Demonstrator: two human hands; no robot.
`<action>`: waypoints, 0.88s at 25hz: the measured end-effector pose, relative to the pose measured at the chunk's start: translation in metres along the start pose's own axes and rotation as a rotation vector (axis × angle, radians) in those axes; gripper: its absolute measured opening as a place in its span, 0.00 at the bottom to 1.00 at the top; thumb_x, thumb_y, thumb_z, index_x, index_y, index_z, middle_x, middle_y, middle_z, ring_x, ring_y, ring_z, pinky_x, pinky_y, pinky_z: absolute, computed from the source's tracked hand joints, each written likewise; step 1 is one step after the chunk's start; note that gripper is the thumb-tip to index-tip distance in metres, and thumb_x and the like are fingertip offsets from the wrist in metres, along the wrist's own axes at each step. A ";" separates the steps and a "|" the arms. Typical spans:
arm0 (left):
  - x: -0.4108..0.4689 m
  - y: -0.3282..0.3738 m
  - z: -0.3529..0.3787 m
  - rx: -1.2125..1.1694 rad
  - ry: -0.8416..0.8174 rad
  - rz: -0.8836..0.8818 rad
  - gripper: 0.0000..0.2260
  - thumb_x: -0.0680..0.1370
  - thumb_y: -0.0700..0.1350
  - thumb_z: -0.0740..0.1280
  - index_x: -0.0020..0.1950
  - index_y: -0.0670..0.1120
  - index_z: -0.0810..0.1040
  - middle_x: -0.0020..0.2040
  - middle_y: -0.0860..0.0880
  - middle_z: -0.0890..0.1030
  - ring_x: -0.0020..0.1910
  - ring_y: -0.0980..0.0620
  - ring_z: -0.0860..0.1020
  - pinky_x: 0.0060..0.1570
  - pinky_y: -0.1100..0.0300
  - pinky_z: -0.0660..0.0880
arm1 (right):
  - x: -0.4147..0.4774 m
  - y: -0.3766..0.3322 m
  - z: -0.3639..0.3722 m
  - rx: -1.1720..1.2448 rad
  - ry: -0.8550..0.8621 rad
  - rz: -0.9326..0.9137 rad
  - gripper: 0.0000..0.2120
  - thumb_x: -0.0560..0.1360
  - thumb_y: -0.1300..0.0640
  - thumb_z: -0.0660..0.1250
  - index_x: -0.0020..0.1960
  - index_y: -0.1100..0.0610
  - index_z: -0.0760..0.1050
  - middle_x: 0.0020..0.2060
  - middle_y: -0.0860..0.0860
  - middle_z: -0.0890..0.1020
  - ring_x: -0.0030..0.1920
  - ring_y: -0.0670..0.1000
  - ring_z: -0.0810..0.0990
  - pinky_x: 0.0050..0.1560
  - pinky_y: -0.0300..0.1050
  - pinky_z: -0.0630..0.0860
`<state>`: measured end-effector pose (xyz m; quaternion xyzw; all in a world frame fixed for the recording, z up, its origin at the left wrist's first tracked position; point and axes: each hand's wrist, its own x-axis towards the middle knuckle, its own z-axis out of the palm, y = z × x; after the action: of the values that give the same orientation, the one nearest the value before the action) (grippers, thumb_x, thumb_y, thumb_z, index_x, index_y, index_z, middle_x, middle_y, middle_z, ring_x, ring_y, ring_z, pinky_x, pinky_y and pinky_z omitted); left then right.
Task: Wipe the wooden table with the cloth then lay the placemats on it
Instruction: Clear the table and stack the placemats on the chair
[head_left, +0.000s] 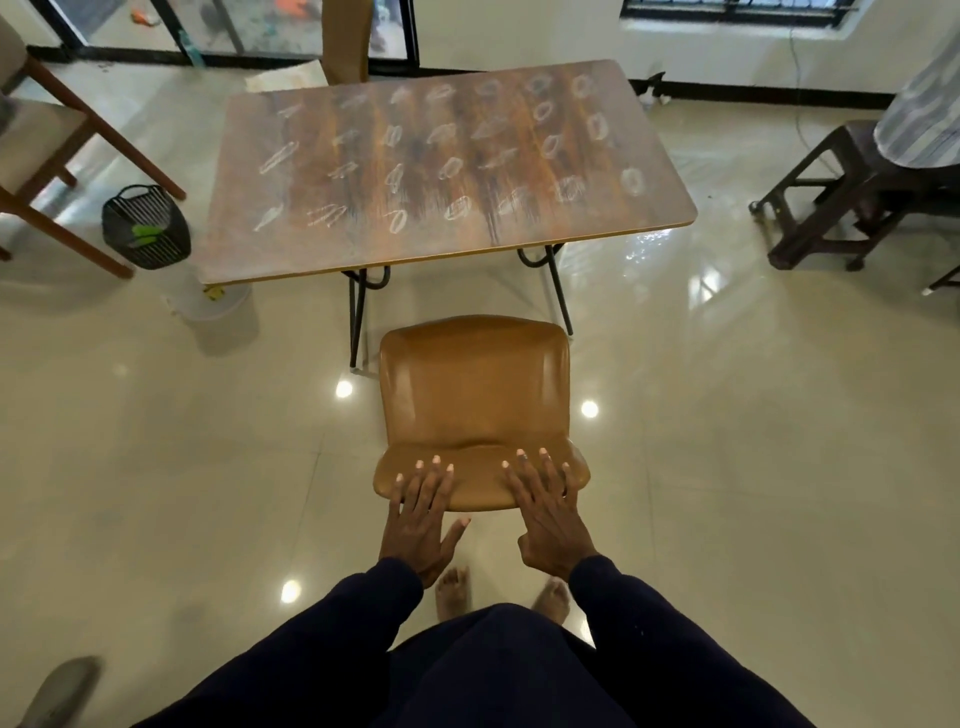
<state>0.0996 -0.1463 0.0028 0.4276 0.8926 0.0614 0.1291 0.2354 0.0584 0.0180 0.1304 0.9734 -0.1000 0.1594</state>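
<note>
The wooden table (322, 244) stands ahead of me, its top covered with several white chalk scribbles. A tan leather chair (472, 384) sits between me and the table. My left hand (421, 514) and my right hand (550, 514) both rest flat on the top of the chair's backrest, fingers spread and holding nothing. No cloth or placemats show in this view.
A black mesh basket (146, 228) holding something green stands on the floor left of the table, beside a wooden chair (47, 156). A white bucket (213, 301) sits under the table's left corner. A dark stool (841, 192) bearing a patterned object stands at the right.
</note>
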 end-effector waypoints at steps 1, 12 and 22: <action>0.002 0.002 -0.002 -0.007 -0.010 -0.004 0.32 0.84 0.63 0.53 0.83 0.45 0.64 0.83 0.42 0.65 0.82 0.41 0.60 0.80 0.41 0.50 | 0.001 0.002 -0.002 -0.006 -0.003 -0.002 0.57 0.61 0.51 0.71 0.86 0.52 0.50 0.84 0.59 0.56 0.83 0.68 0.52 0.79 0.73 0.44; 0.044 0.002 -0.019 -0.001 -0.001 -0.036 0.34 0.83 0.65 0.53 0.83 0.46 0.61 0.82 0.42 0.65 0.82 0.41 0.58 0.77 0.38 0.54 | 0.043 0.025 -0.032 -0.022 -0.075 -0.016 0.54 0.60 0.51 0.71 0.84 0.53 0.58 0.82 0.59 0.62 0.81 0.70 0.60 0.77 0.76 0.54; 0.048 0.002 -0.018 -0.019 -0.017 -0.051 0.33 0.85 0.66 0.46 0.83 0.46 0.61 0.82 0.41 0.66 0.81 0.40 0.59 0.78 0.38 0.50 | 0.043 0.030 -0.043 0.033 -0.104 -0.031 0.52 0.63 0.55 0.71 0.84 0.51 0.55 0.83 0.58 0.59 0.83 0.68 0.53 0.79 0.73 0.43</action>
<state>0.0675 -0.1078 0.0118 0.4040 0.9014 0.0631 0.1425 0.1921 0.1063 0.0388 0.1127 0.9639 -0.1252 0.2061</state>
